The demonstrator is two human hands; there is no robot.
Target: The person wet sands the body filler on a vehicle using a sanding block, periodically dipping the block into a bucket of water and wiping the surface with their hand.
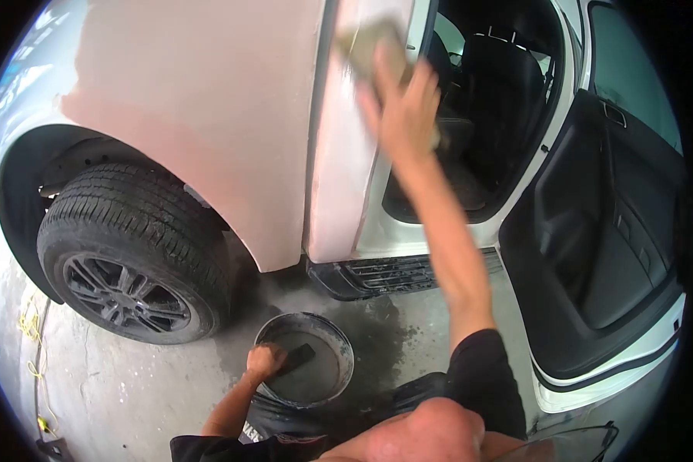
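Note:
My right hand (404, 115), smeared by motion, is up at the white and pinkish body panel (343, 169) beside the open door frame. Its fingers are at a flat tan, sponge-like pad (371, 48) that overlaps the panel's upper part. Lower down, my left hand (266, 359) is closed around the end of a black rectangular sanding block (296, 359). It holds the block over a round bucket (345, 339) of cloudy grey water, right at the left rim.
A large black tire (131, 223) stands at the left under the wheel arch. The open car door (600, 246) spreads to the right, and a black side step (393, 275) juts out below the panel. Wet patches mark the concrete floor (115, 377); a yellow cord (32, 331) lies far left.

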